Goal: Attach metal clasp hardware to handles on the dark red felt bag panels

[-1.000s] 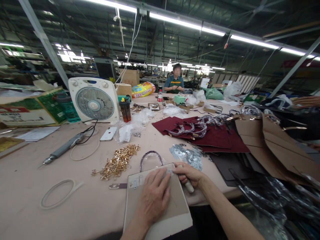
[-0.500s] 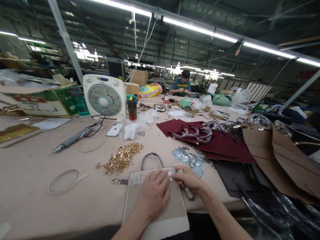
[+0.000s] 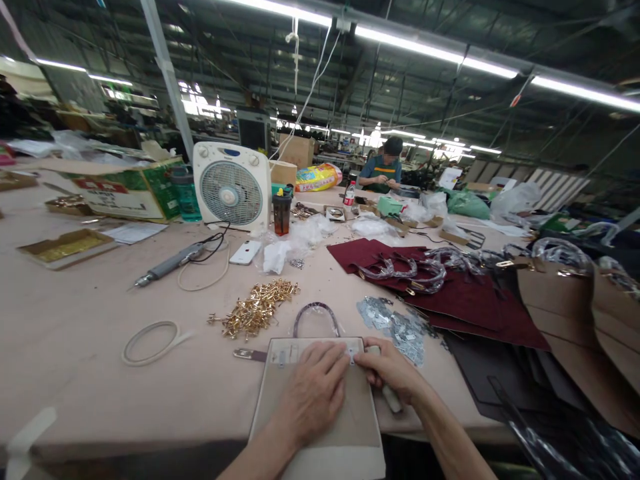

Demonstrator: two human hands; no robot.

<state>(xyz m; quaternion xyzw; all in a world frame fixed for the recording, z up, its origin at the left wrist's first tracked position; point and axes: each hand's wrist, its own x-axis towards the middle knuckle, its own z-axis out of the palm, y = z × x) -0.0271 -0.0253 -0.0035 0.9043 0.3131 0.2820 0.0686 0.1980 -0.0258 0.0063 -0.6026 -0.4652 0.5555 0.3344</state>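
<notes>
A beige bag panel (image 3: 357, 420) lies at the table's front edge, its purple wrapped handle (image 3: 316, 308) pointing away from me. A purple strap with a metal end (image 3: 250, 355) sticks out on its left. My left hand (image 3: 317, 390) rests flat on the panel, fingers stretched toward the top edge. At the top right corner, my right hand (image 3: 393, 367) has its thumb and fingertips by a small metal plate (image 3: 351, 357). Its other fingers wrap a tool with a pale grey handle (image 3: 392, 399); the tool's head is hidden. Another small plate (image 3: 281, 360) sits at the panel's top left.
Gold fasteners (image 3: 263, 307) and flat metal plates (image 3: 395, 327) lie in piles beyond the panel. Left are a tape roll (image 3: 150, 343), an electric screwdriver (image 3: 170, 265), a phone (image 3: 245, 252) and a fan (image 3: 231, 190). Maroon bag pieces (image 3: 465, 300) lie right. A co-worker (image 3: 384, 167) sits far back.
My view has turned a little to the left, so the scene sits further right. Both hands keep their places on the panel, with the right thumb still by the corner plate.
</notes>
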